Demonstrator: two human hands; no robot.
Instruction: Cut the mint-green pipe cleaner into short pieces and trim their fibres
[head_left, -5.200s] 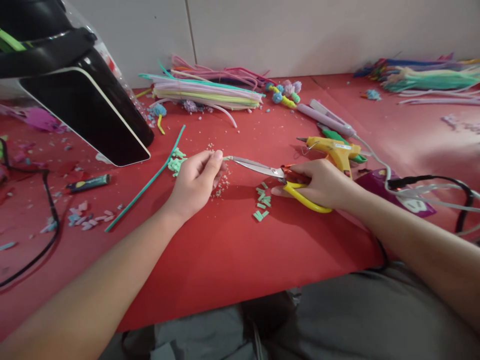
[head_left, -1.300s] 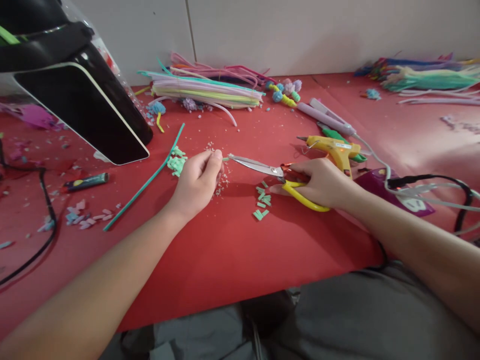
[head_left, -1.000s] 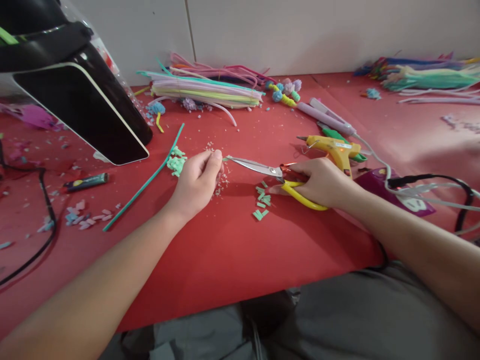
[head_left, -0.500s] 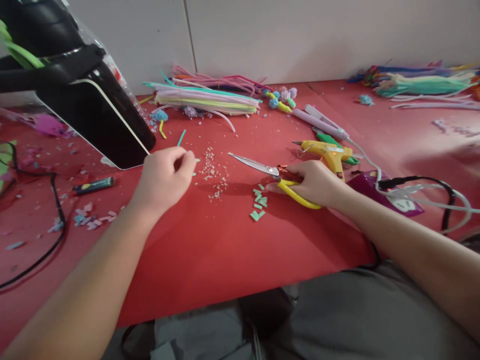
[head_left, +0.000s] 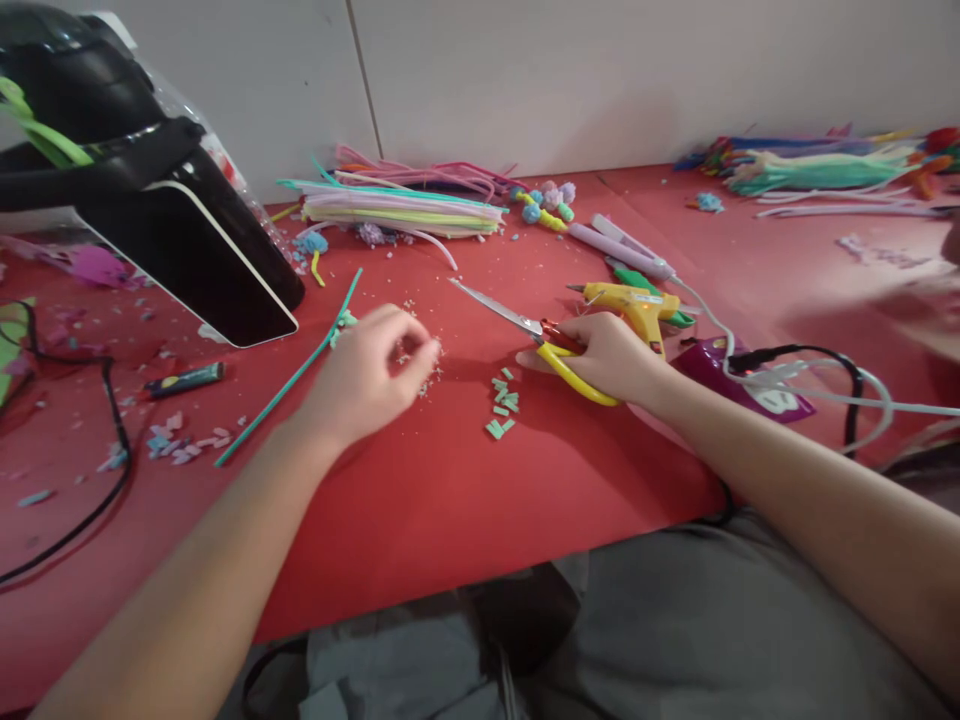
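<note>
My right hand (head_left: 611,358) is wrapped round the scissors (head_left: 517,318), whose handles are yellow and red. The blades point up and to the left, close together over the red table. My left hand (head_left: 379,375) hovers left of them, thumb and fingertips brought together; whatever they hold, if anything, is hidden. Behind that hand lies a thin teal pipe cleaner (head_left: 289,380), with light green bits (head_left: 343,325) beside it. Small cut green pieces (head_left: 502,402) sit in a loose pile below the scissors. Pale crumbs of fluff (head_left: 431,385) are scattered by my left fingertips.
Bundles of pipe cleaners (head_left: 397,212) lie along the wall. A yellow glue gun (head_left: 634,305), a lilac flat iron (head_left: 622,248) and a purple power strip (head_left: 739,380) with cords are on the right. A black tablet-like panel (head_left: 191,265) leans at left. A blurred person's hand shows at far right.
My left hand has moved right, towards the scissors, uncovering the teal pipe cleaner and green bits. My right hand still holds the scissors. The view has shifted slightly.
</note>
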